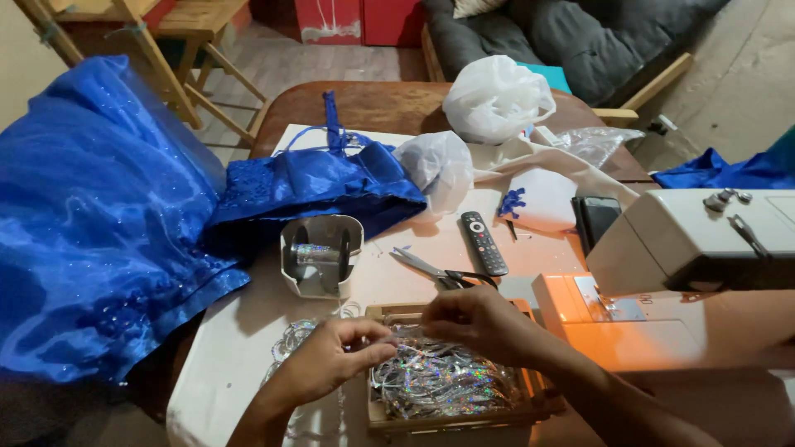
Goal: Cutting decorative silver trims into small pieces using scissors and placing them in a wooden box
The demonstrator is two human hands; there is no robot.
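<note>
Blue dress (pixel 108 223): it spills off the left edge of my counter (pixel 240 331), shiny skirt hanging down, bodice and straps lying toward the middle.
Counter: covered in a pale sheet, brown wood showing at the far end.
Sewing machine (pixel 687 248): cream-coloured, on my right, its lamp throwing an orange glow on the bed below.
Plastic bags (pixel 495 98): one white and puffed up at the far end, a smaller one beside the bodice.
Wooden tray (pixel 451 414): right in front of me, heaped with holographic silver trim (pixel 439 382) that fills it.
Tape holder (pixel 321 255): a grey stand with a roll of the same shiny stuff across it, just beyond the tray and near the dress.
Left hand (pixel 327 364): at the tray's left edge, my fingers (pixel 373 346) pinched shut on a strand of the trim.
Right hand (pixel 476 319): over the tray's far side, fingers curled closed; I think they pinch the other end of that strand, but the view is too blurred to be sure.
Remote (pixel 484 242): black, lying flat between the scissors and a white cloth.
Scissors (pixel 443 271): dark-handled, blades pointing left, just beyond my right hand.
Loose trim (pixel 290 339): a little curl on the sheet, left of the tray.
</note>
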